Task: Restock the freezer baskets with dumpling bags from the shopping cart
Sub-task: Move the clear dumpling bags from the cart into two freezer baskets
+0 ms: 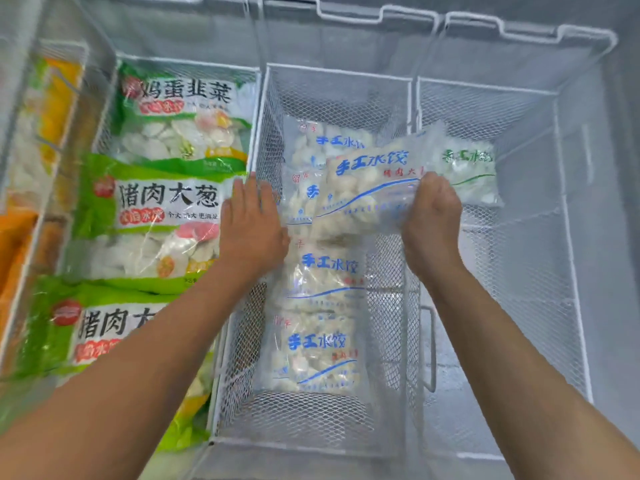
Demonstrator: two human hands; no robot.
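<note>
Two bare arms reach up from the bottom of the frame into a chest freezer fitted with white wire baskets.

The right hand (431,216), right of centre, has its fingers curled round the edge of a clear bag (367,195) printed in blue, gripping it. That bag is tilted and lifted above the middle basket (266,109), its right end reaching over the divider toward the right basket (568,237).

The left hand (251,223) lies flat just left of centre, fingers straight and close together, resting over the rim between the left and middle baskets and touching the stacked bags there; it holds nothing.

In the middle basket more clear blue-print bags (318,306) lie in a row from the upper centre down toward the lower centre, overlapping one another.

A clear bag with green print (467,174) lies at the upper end of the right basket, just beside the held bag; whether the two touch I cannot tell.

The left basket (187,62) is packed with green bags (162,206), three of them showing, one above the other.

At the far left edge of the frame sit orange and yellow packs (55,109), blurred.
</note>
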